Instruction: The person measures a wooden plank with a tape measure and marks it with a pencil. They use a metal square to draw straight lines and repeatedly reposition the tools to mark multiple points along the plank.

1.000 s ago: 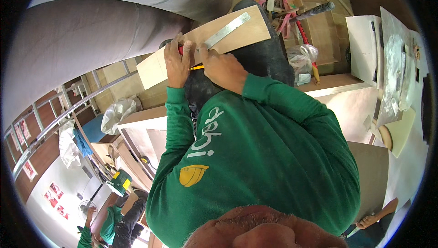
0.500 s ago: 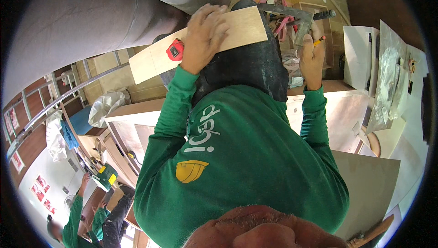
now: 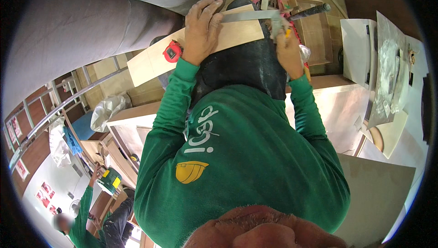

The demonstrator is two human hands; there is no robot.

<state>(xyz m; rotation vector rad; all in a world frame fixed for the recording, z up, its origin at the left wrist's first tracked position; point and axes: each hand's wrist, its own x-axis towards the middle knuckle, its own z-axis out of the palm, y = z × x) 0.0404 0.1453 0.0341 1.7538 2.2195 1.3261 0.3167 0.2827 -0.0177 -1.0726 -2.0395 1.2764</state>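
Note:
A pale wooden board [image 3: 244,29] lies slantwise across my dark-trousered lap. Spanning its width, my left hand [image 3: 201,31] holds the board, its fingers bent past the far edge. Beside that wrist a red tape measure [image 3: 173,52] rests on the board. My right hand [image 3: 288,49] is closed on the stock of a try square [image 3: 251,15], whose metal blade reaches over the right end of the board toward my left fingers. A yellow pencil [image 3: 288,33] sticks up from the same hand; its lower part is hidden.
A black-handled tool [image 3: 312,11] and a wooden tray [image 3: 315,36] are beyond my right hand. White panels [image 3: 358,52] stand at the right. Large grey rolled forms [image 3: 105,29] fill the far left, above a metal ladder [image 3: 68,95]. A co-worker [image 3: 84,216] is at the lower left.
My right hand has moved left with the try square and pencil, bringing the blade over the board. The left hand stays on the board, having shifted slightly left.

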